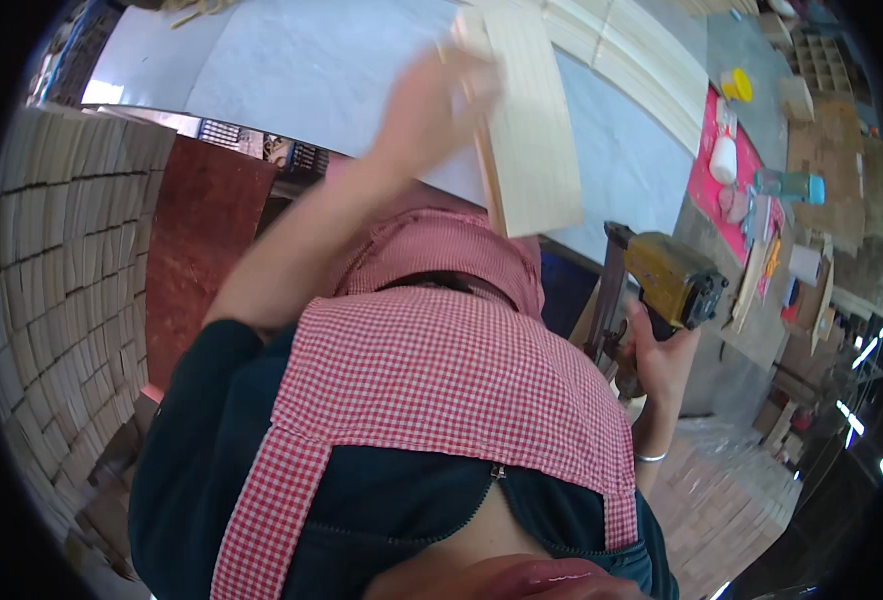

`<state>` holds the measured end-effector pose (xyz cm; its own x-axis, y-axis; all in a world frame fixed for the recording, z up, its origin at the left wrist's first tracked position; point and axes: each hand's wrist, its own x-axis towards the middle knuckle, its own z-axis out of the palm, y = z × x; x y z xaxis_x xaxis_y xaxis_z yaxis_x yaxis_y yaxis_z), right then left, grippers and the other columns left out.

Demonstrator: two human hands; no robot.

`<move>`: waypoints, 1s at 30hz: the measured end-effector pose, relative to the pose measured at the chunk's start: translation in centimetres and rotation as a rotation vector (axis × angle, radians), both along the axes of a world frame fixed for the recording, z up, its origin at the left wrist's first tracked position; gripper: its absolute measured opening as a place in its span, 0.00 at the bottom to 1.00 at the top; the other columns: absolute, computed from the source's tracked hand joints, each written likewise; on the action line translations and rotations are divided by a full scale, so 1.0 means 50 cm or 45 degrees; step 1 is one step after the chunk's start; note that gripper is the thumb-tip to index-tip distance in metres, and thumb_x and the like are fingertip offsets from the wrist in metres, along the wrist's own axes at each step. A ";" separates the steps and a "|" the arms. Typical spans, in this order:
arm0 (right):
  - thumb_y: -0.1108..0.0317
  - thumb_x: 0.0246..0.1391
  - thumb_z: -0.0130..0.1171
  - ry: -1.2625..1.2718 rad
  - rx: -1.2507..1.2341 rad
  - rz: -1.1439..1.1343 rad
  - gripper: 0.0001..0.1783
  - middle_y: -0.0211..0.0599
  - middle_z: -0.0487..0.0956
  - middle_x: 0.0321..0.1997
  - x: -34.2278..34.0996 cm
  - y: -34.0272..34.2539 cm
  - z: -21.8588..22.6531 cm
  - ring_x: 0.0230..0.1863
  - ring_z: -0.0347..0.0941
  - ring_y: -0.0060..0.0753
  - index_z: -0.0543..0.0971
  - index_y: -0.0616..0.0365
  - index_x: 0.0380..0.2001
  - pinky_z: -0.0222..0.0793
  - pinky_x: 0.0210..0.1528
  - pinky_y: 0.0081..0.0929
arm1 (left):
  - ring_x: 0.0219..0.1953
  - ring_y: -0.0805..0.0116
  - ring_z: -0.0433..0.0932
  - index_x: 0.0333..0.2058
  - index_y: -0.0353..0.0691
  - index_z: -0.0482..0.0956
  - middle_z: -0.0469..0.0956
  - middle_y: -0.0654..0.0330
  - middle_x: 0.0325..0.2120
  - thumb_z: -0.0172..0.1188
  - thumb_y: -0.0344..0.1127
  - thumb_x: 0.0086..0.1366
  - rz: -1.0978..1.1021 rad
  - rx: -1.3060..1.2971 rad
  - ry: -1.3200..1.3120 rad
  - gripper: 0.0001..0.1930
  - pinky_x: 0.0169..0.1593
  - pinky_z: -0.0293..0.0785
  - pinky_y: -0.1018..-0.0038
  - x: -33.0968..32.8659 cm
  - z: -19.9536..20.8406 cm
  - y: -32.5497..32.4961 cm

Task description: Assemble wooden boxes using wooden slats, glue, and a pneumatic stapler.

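Note:
A pale wooden board (pixel 537 130) lies on the light grey tabletop, its near end reaching out past the table's front edge. My left hand (pixel 437 105) is at the board's left edge, smeared by motion. Whether its fingers grip the wood cannot be made out. In my right hand (pixel 659 350) is a yellow and black nail gun (pixel 674 275), held by its handle to the right of the board. Its dark nose end is raised near the table's front edge, apart from the board.
Long pale wooden strips (pixel 642 60) lie at the table's far right. On a side surface are a yellow cup (pixel 736 85), a white bottle (pixel 724 160) and a teal bottle (pixel 797 186). Stacked wood pieces (pixel 62 230) rise on the left beside a reddish-brown panel (pixel 207 250).

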<state>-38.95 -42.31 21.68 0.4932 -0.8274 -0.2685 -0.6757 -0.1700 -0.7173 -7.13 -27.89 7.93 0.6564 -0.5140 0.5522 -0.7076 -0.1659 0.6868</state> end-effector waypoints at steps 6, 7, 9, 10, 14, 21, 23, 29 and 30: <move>0.75 0.53 0.70 -0.066 0.143 0.041 0.13 0.36 0.83 0.31 -0.016 0.042 -0.004 0.25 0.75 0.25 0.81 0.66 0.41 0.71 0.26 0.21 | 0.40 0.48 0.79 0.43 0.31 0.84 0.82 0.47 0.39 0.64 0.39 0.55 0.063 0.599 -0.073 0.20 0.48 0.76 0.63 0.246 0.029 -0.113; 0.75 0.52 0.70 -0.093 0.163 0.062 0.13 0.36 0.84 0.32 -0.019 0.047 -0.009 0.27 0.76 0.26 0.81 0.66 0.41 0.72 0.28 0.22 | 0.37 0.49 0.80 0.40 0.30 0.85 0.84 0.48 0.36 0.65 0.39 0.55 -0.014 0.593 -0.061 0.18 0.45 0.77 0.64 0.251 0.029 -0.118; 0.75 0.52 0.70 -0.125 0.187 0.080 0.14 0.37 0.84 0.33 -0.012 0.060 -0.020 0.28 0.77 0.27 0.81 0.66 0.42 0.73 0.30 0.22 | 0.34 0.50 0.81 0.37 0.29 0.85 0.85 0.48 0.33 0.65 0.39 0.55 -0.092 0.591 -0.051 0.17 0.42 0.78 0.64 0.255 0.025 -0.119; 0.75 0.52 0.70 -0.117 0.188 0.094 0.14 0.37 0.85 0.34 -0.009 0.065 -0.021 0.29 0.78 0.27 0.81 0.67 0.42 0.74 0.31 0.23 | 0.34 0.51 0.81 0.37 0.29 0.85 0.85 0.48 0.33 0.65 0.39 0.55 -0.104 0.585 -0.027 0.17 0.42 0.78 0.65 0.254 0.025 -0.120; 0.74 0.51 0.71 -0.099 0.188 0.160 0.15 0.39 0.85 0.35 0.011 0.080 -0.017 0.31 0.79 0.29 0.81 0.68 0.42 0.75 0.34 0.25 | 0.33 0.53 0.81 0.37 0.29 0.85 0.84 0.49 0.32 0.66 0.38 0.55 -0.116 0.555 0.069 0.17 0.42 0.78 0.66 0.254 0.026 -0.119; 0.74 0.51 0.71 -0.038 0.177 0.227 0.15 0.39 0.85 0.35 0.043 0.081 -0.003 0.31 0.79 0.29 0.81 0.68 0.42 0.75 0.34 0.25 | 0.32 0.58 0.81 0.37 0.29 0.85 0.84 0.51 0.30 0.66 0.36 0.55 -0.099 0.484 0.245 0.15 0.40 0.78 0.68 0.249 0.019 -0.109; 0.74 0.51 0.71 -0.023 0.187 0.223 0.15 0.39 0.85 0.35 0.049 0.077 0.001 0.31 0.79 0.29 0.81 0.68 0.42 0.75 0.34 0.25 | 0.32 0.59 0.81 0.36 0.29 0.85 0.84 0.52 0.30 0.67 0.36 0.55 -0.098 0.464 0.300 0.15 0.40 0.78 0.69 0.250 0.018 -0.110; 0.74 0.51 0.71 -0.008 0.190 0.259 0.15 0.40 0.85 0.35 0.063 0.064 0.011 0.31 0.79 0.29 0.81 0.68 0.42 0.75 0.34 0.25 | 0.31 0.62 0.80 0.36 0.29 0.85 0.84 0.53 0.29 0.67 0.35 0.55 -0.121 0.398 0.446 0.14 0.39 0.77 0.71 0.254 0.009 -0.114; 0.74 0.51 0.71 0.016 0.199 0.258 0.15 0.40 0.85 0.35 0.066 0.065 0.012 0.31 0.79 0.29 0.81 0.68 0.42 0.75 0.33 0.25 | 0.31 0.63 0.80 0.36 0.29 0.85 0.84 0.53 0.29 0.67 0.35 0.55 -0.137 0.370 0.474 0.14 0.39 0.77 0.71 0.258 0.005 -0.108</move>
<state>-35.66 -39.06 22.30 0.6406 -0.6598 -0.3927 -0.6482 -0.1906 -0.7372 5.77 -33.26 8.16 0.7169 -0.6879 0.1132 -0.4462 -0.3281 0.8326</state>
